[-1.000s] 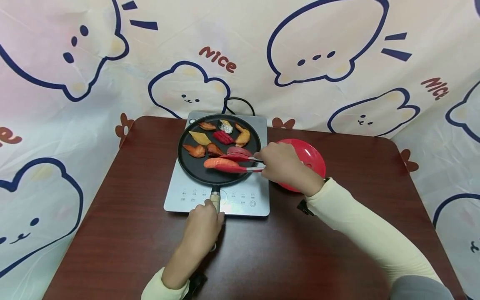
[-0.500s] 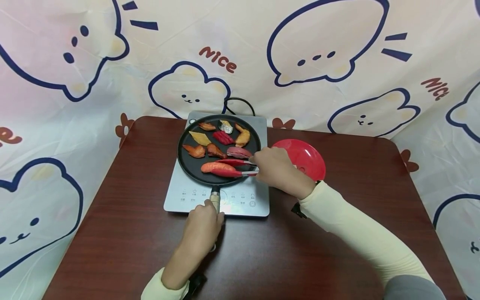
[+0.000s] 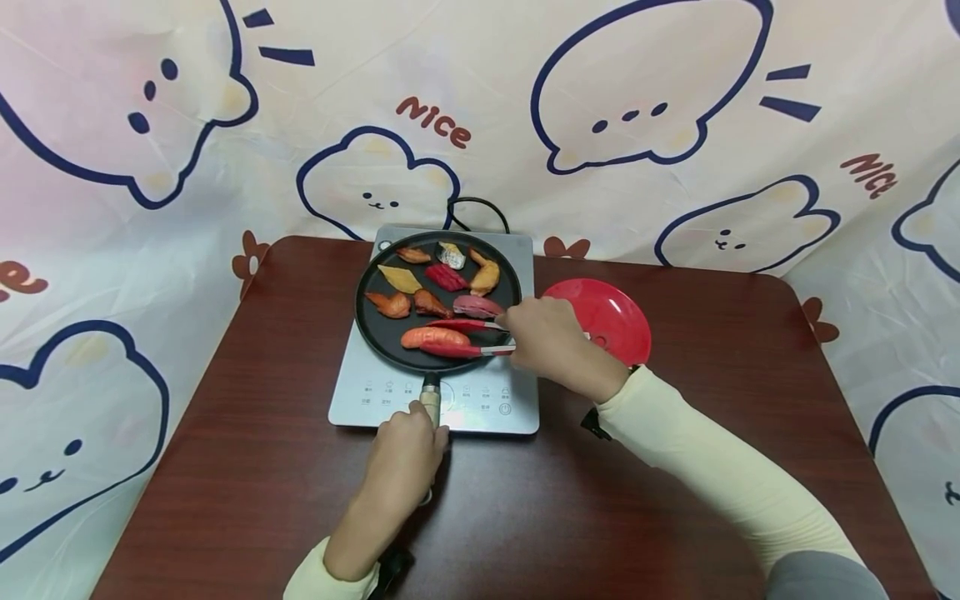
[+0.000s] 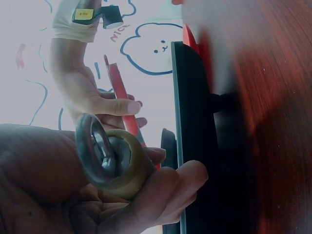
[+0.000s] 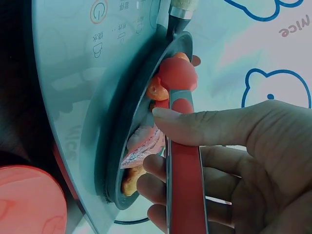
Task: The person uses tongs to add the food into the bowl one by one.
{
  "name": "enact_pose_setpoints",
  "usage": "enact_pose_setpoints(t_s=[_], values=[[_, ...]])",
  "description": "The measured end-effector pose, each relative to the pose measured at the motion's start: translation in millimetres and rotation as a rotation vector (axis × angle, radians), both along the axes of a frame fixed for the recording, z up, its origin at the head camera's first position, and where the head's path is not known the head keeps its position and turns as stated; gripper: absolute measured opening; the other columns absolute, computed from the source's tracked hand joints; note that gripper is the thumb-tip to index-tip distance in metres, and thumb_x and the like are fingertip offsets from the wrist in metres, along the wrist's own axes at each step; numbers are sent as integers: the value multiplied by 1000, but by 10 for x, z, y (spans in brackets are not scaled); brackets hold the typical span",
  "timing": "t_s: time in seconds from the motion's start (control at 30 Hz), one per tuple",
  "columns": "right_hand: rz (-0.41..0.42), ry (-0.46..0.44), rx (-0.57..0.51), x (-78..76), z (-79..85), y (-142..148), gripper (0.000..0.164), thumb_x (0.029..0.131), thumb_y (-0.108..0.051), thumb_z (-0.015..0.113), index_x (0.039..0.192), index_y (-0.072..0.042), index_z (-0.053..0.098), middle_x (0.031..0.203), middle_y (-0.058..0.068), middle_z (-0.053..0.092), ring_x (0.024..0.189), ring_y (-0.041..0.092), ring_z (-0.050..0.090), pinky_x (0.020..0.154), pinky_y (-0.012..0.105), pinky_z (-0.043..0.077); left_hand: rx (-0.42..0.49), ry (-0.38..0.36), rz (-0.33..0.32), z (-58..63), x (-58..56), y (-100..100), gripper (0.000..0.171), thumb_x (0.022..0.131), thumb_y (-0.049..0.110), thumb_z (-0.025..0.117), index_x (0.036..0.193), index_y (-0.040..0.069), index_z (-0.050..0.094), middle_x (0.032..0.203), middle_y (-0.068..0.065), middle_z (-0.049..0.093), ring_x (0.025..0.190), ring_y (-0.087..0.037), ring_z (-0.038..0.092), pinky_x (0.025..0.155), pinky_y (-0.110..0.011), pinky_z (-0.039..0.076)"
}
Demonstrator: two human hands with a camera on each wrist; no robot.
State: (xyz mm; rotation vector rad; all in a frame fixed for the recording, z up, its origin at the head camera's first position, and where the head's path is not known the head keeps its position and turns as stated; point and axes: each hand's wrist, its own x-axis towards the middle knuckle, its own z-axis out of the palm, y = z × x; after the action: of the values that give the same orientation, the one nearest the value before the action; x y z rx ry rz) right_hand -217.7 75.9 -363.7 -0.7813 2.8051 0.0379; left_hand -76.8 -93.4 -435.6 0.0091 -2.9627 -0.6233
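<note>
My left hand [image 3: 408,450] grips the pale handle [image 3: 430,400] of the black frying pan [image 3: 381,340]; its ring end [image 4: 90,146] shows in the left wrist view. At the pan's right edge my right hand [image 3: 551,337] holds red tongs [image 3: 457,350], thumb on one side and fingers on the other in the right wrist view. The tongs' arms stand apart, the nearer tip over an orange sausage-like piece [image 3: 420,336] at the pan's front. Whether the tips pinch it is hard to tell. Behind lie a pink meat slice [image 3: 472,306] and a drumstick [image 3: 429,302].
Under the pan is a silver induction cooker [image 3: 352,404], its black cord [image 3: 483,200] behind. Several more food pieces, including a dark red one [image 3: 446,277] and a yellow one [image 3: 400,277], lie in the pan. A red plate [image 3: 611,312] stands right on the brown table [image 3: 675,533].
My right hand has moved slightly left and down with the tongs, and the orange piece has shifted toward the pan's front. The tongs' arms look farther apart. My left hand stays on the handle.
</note>
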Motion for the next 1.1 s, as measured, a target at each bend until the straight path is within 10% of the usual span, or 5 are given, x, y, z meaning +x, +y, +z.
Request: enact_pose_setpoints(t_s=[0.5, 0.67, 1.1], values=[[-115, -72, -110, -14, 194, 270, 80, 68, -35, 85, 139, -21, 52, 59, -1, 57, 61, 18, 55, 54, 28, 47, 6, 0, -6, -2, -15, 27, 29, 79, 15, 77, 76, -5, 57, 60, -17, 58, 53, -32, 62, 45, -40, 47], [-236, -52, -263, -7, 227, 569, 96, 64, -44, 86, 145, -15, 41, 78, 3, 66, 68, 19, 60, 62, 34, 54, 1, 3, 0, -8, 10, 20, 29, 78, 15, 77, 75, -5, 57, 60, -18, 57, 52, -32, 61, 44, -40, 47], [-545, -151, -353, 274, -347, 1474, 103, 63, -44, 87, 141, 1, 37, 110, 21, 61, 82, 29, 61, 52, 22, 49, 17, -25, -12, 13, 1, 20, 29, 80, 15, 76, 78, -6, 57, 60, -18, 58, 51, -29, 61, 43, -37, 47]])
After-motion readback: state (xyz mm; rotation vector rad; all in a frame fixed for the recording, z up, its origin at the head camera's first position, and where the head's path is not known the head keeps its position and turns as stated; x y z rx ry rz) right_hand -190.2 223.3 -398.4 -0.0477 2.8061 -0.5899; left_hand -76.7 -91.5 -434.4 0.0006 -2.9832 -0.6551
